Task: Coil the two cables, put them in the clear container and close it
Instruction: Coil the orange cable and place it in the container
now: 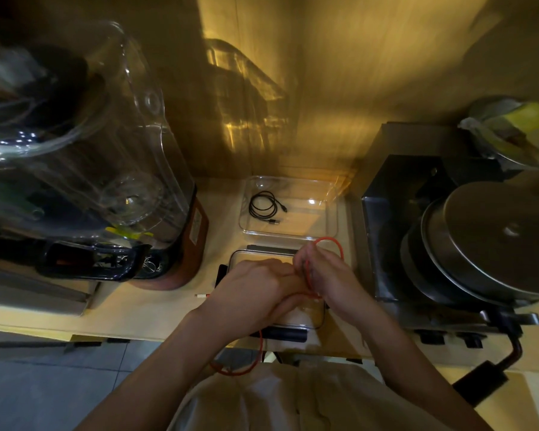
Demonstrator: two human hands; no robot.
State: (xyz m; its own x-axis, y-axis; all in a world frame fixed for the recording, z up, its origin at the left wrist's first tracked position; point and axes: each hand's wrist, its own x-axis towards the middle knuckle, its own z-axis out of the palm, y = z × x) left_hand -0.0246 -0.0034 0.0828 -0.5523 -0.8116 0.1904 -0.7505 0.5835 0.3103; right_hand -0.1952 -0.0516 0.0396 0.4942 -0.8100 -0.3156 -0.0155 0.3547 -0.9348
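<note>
A coiled black cable (264, 208) lies inside the open clear container (330, 225) at the back of the counter. In front of it rests the clear lid (311, 315) with dark clips, partly hidden under my hands. My right hand (327, 275) grips loops of a red cable (330, 242) above the lid. My left hand (255, 290) holds the same red cable; a slack loop hangs below the counter edge, and its white plug end (201, 295) sticks out to the left.
A large blender with a clear jar (106, 169) stands at the left. A metal stove unit (423, 231) with stacked pans and lids (492, 244) fills the right. The counter edge (137, 334) runs just before my body; floor tiles lie below.
</note>
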